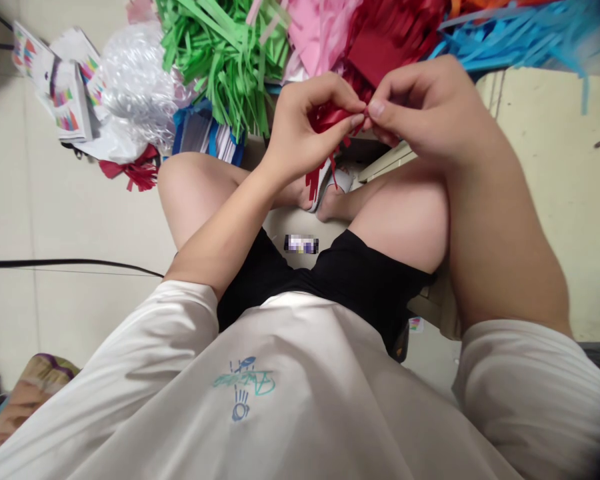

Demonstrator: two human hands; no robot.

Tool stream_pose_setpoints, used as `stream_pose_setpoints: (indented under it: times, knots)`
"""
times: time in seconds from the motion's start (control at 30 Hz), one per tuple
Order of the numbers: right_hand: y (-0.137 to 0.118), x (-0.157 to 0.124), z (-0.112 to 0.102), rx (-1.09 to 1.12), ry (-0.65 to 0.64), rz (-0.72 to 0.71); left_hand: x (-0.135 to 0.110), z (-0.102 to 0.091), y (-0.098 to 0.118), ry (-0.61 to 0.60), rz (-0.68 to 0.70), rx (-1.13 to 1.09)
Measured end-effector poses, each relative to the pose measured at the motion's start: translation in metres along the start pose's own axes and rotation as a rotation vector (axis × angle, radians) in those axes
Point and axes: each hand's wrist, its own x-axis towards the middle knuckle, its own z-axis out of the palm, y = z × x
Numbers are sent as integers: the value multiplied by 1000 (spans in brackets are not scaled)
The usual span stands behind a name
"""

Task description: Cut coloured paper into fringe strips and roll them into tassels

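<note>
My left hand [305, 127] and my right hand [425, 107] meet above my knees, fingertips pinched together on a piece of red fringed paper [330, 120]. Red strips hang down from it toward my foot [330, 193]. Both hands are closed on the paper. Most of the piece is hidden behind my left fingers.
Piles of cut paper fringe lie ahead: green [225, 53], pink [315, 33], red [390, 40] and blue [520, 33]. White crinkled plastic [135, 87], printed booklets [65, 87] and a red scrap [135, 170] lie on the tiled floor at left. A black cable [70, 263] crosses the floor.
</note>
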Motion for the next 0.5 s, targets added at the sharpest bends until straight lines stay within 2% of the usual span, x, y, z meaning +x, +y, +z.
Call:
stream_pose_setpoints:
  times: [0.2,0.33,0.5]
  knots:
    - [0,-4,-2,-89,26,-8,-1,2,-10,-1,-19,31]
    - [-3,-6,-1,-174,48,1,-1,4,-9,56,-45,35]
    - [-7,-7,0,-227,52,21,0,3,-7,33,-48,-6]
